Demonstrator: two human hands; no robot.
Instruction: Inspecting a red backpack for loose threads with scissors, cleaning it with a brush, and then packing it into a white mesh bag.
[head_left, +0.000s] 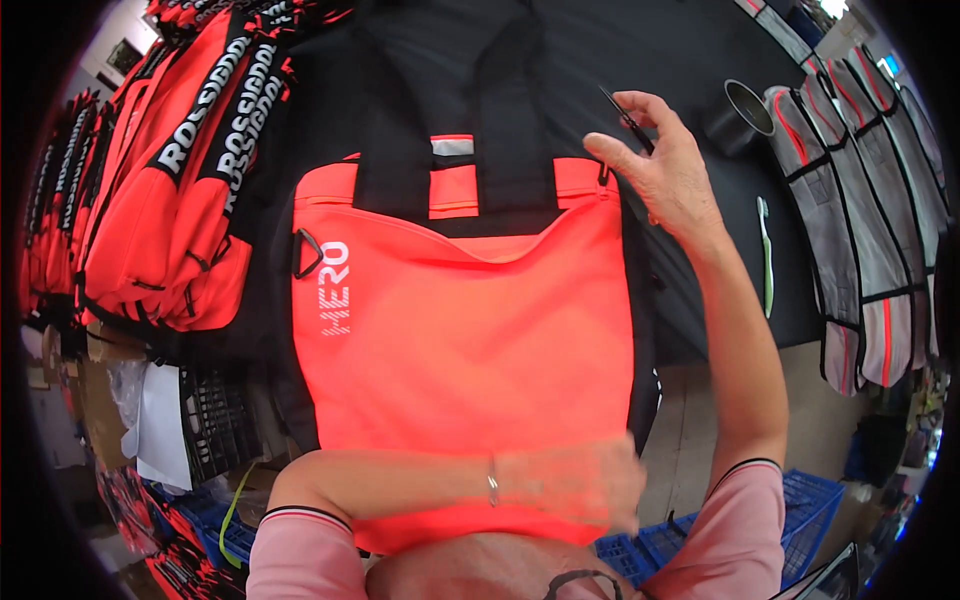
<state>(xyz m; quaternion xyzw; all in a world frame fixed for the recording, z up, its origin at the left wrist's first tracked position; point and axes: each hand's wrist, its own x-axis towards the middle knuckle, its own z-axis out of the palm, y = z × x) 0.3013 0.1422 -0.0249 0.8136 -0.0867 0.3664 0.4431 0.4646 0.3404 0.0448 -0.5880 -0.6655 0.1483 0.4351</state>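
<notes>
— Spotted the red bag (pixel 480 350) where?

— Found it across the middle of the frame, front side up, upper part on the black tabletop (pixel 640 45), lower part reaching past the near edge. Noted two black straps (pixel 515 130) running up from it toward the top of the frame.

— Got a clear look at the right hand (pixel 668 178)?

— Saw it in the upper right of the frame, by the bag's upper right corner, holding a slim black tool (pixel 626 120). Found thumb (pixel 612 153) and forefinger apart, with the tool slanting out between them. Couldn't make out the other fingers well.

— And the left hand (pixel 585 485)?

— Saw it low in the frame, right of centre, over the bag's lower part. Too blurred for telling fingers apart from together, or touching from hovering.

— Judged the work how far along?

— Well advanced, by the look of it. Counted straps, white print (pixel 337 288) and a dark triangular ring (pixel 306 253) as already in place; saw no loose panel.

— Noticed anything left?

— Saw the upper front edge sagging, with a zip pull (pixel 603 175) near its right end. Couldn't put a measure on the remainder.

— Checked the surroundings?

— Noted piled red bags (pixel 150 230) at the upper left, a black cup (pixel 725 130) and a green-and-white brush (pixel 767 265) at the right. Couldn't sort finished from waiting in that pile.
</notes>
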